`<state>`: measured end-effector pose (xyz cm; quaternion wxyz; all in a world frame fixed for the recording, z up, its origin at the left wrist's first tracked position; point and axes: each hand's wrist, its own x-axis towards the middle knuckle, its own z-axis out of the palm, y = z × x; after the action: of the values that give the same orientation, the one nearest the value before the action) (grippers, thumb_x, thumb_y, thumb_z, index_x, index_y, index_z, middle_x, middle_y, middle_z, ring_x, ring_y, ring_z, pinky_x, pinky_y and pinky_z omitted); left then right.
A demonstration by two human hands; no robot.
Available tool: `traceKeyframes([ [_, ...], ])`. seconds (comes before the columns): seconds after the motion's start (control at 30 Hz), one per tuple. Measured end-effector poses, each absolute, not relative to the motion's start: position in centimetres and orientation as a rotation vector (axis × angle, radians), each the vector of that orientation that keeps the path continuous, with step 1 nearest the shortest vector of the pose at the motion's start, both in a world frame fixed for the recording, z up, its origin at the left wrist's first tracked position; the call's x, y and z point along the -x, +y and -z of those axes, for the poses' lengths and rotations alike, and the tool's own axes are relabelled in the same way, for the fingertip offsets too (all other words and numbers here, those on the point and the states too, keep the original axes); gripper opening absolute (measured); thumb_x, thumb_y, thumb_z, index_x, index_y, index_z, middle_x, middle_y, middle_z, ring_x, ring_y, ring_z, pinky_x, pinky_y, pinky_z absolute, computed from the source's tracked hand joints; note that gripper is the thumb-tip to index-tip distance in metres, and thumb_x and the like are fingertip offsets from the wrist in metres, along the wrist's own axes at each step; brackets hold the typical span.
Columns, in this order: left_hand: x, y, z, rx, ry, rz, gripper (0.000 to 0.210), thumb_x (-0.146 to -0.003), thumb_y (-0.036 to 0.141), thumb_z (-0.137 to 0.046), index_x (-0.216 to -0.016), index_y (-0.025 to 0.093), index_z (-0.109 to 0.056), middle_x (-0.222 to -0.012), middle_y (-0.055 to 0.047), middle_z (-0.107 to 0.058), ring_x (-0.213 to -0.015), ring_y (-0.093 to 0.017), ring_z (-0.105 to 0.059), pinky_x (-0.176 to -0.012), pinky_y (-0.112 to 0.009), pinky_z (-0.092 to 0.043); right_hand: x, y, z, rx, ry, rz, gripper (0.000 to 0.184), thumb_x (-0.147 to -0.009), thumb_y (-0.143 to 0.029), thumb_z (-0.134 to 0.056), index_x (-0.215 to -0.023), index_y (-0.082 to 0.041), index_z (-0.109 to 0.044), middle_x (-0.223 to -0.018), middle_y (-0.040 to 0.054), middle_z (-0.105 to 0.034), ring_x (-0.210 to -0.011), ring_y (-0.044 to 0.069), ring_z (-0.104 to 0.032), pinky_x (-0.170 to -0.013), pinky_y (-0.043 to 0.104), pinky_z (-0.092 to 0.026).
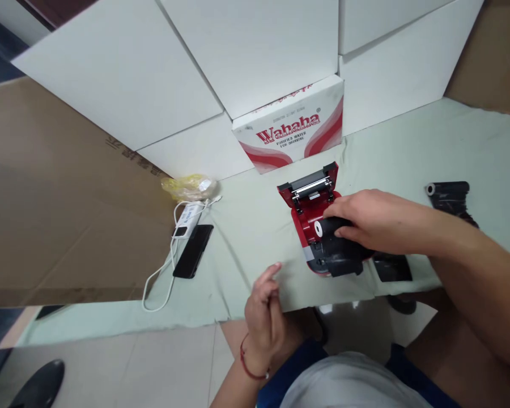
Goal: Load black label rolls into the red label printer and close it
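Note:
A small red and black printer-like device (300, 229) stands on the cloth-covered table with its lid (308, 186) tipped up, showing a roller and a metal bar. My right hand (357, 218) grips a roll of black film (334, 228) with a white core, at the device's open bay. A loose length of the film hangs over the device's near side. Some of the right fingers are hidden behind the roll. My left hand (266, 309), with a red cord at the wrist, is at the table's front edge. Its index finger is stretched out and it holds nothing.
A second black film roll (448, 190) lies at the right. A Wahaha carton (289, 127) and white boxes (255, 51) line the back. To the left are a black phone (193, 251), a white power strip (189, 218) with cable, a yellow plastic bag (189, 187) and a large cardboard box (68, 198).

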<state>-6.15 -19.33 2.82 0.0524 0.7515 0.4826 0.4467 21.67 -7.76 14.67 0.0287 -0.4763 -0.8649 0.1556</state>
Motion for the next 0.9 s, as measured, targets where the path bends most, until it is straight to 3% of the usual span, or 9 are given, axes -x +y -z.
traceKeyframes([
  [0.07, 4.4, -19.3, -4.4, -2.384, 1.136, -1.278, 0.03, -0.096, -0.001, -0.039, -0.114, 0.02, -0.051, -0.14, -0.015, -0.067, -0.133, -0.02, -0.064, -0.099, -0.032, -0.059, -19.4, -7.2, -14.5, 1.585, -2.719, -0.454, 0.025, -0.091, -0.024, -0.057, -0.112, -0.024, -0.071, -0.108, 0.0077, -0.076, -0.092, 0.027, -0.071, -0.07, 0.032, -0.045],
  [0.13, 2.7, -19.0, -5.9, -2.445, 0.938, -1.108, 0.045, -0.093, -0.003, -0.037, -0.13, 0.019, -0.047, -0.147, -0.016, -0.063, -0.132, -0.019, -0.066, -0.099, -0.031, -0.061, -18.4, -7.1, -14.2, 1.672, -2.747, -0.421, 0.025, -0.091, -0.021, -0.056, -0.112, -0.022, -0.07, -0.113, 0.0092, -0.075, -0.095, 0.029, -0.071, -0.067, 0.033, -0.043],
  [0.2, 1.5, -18.5, -7.0, -2.501, 0.967, -0.929, 0.061, -0.089, -0.003, -0.037, -0.146, 0.017, -0.038, -0.147, -0.015, -0.063, -0.125, -0.02, -0.07, -0.095, -0.032, -0.064, -18.0, -7.0, -14.0, 1.697, -2.774, -0.411, 0.027, -0.09, -0.019, -0.056, -0.114, -0.023, -0.068, -0.117, 0.0093, -0.075, -0.096, 0.031, -0.071, -0.065, 0.034, -0.042],
  [0.3, 0.5, -17.7, -8.3, -2.549, 1.087, -0.726, 0.074, -0.082, -0.002, -0.038, -0.154, 0.016, -0.034, -0.144, -0.012, -0.066, -0.115, -0.021, -0.074, -0.09, -0.035, -0.067, -17.8, -6.8, -13.9, 1.705, -2.773, -0.408, 0.035, -0.088, -0.015, -0.055, -0.118, -0.025, -0.068, -0.121, 0.0084, -0.074, -0.098, 0.03, -0.071, -0.065, 0.033, -0.043],
  [0.53, -1.2, -17.2, -10.8, -2.584, 1.222, -0.442, 0.077, -0.073, 0.004, -0.047, -0.15, 0.015, -0.046, -0.153, -0.01, -0.059, -0.1, -0.022, -0.079, -0.089, -0.039, -0.069, -16.0, -6.1, -15.3, 1.977, -2.74, -0.378, 0.042, -0.086, -0.011, -0.051, -0.122, -0.022, -0.07, -0.107, 0.0132, -0.077, -0.096, 0.033, -0.073, -0.067, 0.036, -0.046],
  [0.73, -2.2, -17.3, -12.5, -2.632, 1.291, -0.192, 0.066, -0.078, 0.012, -0.052, -0.144, 0.013, -0.053, -0.16, -0.015, -0.048, -0.095, -0.028, -0.08, -0.065, -0.04, -0.069, -14.6, -5.1, -14.9, 2.029, -2.777, -0.373, 0.041, -0.09, -0.009, -0.045, -0.118, -0.018, -0.074, -0.111, 0.0199, -0.076, -0.1, 0.035, -0.073, -0.072, 0.038, -0.051],
  [0.9, -2.3, -17.8, -12.2, -2.592, 1.271, -0.205, 0.063, -0.079, 0.015, -0.052, -0.142, 0.012, -0.054, -0.158, -0.017, -0.051, -0.097, -0.028, -0.079, -0.07, -0.041, -0.069, -15.5, -5.0, -13.6, 1.907, -2.775, -0.355, 0.039, -0.092, -0.013, -0.046, -0.12, -0.019, -0.073, -0.114, 0.0182, -0.076, -0.101, 0.034, -0.073, -0.073, 0.038, -0.051],
])
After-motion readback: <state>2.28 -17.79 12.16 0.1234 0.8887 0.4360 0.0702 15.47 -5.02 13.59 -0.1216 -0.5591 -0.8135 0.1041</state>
